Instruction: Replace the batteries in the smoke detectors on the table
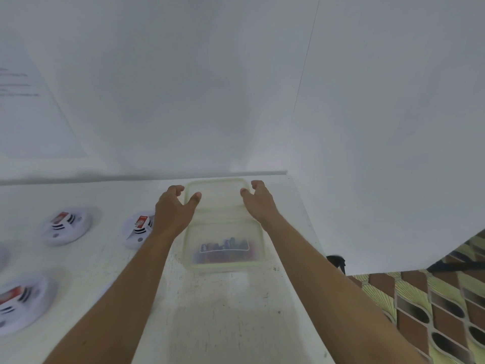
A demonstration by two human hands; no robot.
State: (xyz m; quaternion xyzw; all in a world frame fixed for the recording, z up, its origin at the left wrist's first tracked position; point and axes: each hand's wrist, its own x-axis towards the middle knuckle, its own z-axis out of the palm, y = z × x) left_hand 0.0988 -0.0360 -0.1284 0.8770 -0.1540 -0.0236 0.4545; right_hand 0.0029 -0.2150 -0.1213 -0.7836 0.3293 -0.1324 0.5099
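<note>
Both hands were extended toward the far end of the scuffed white table [223, 324]. The left hand [173, 208] and right hand [259, 203] stood half closed on opposite side edges of a translucent, green-rimmed rectangular plastic lid [217, 198], each thumb curled onto the rim with the fingers bent behind it. The lid appeared held between them. Whether it was lifted clear of the surface or resting on it could not be told.

Just nearer than the hands, between the two forearms, sat the matching translucent rectangular plastic container [223, 264], uncovered, with a cluster of multicoloured cylindrical batteries [223, 249] at its bottom. Blur prevented a count.

The round white plastic smoke detectors [67, 225] lay to the left of the left hand: one partly hidden behind the left forearm, others farther left and nearer the person. Each bore a red-and-white patch, too blurred to identify. None was being touched.

Risks noted, as judgement:
- The lid was thin and grasped only at its edges, so uneven pressure could flex it out of the fingers
- The left forearm passed close over the nearest detector, and a careless withdrawal could knock it
- The container sat near the table's right edge, and a nudge from the right forearm could tip it off
</note>
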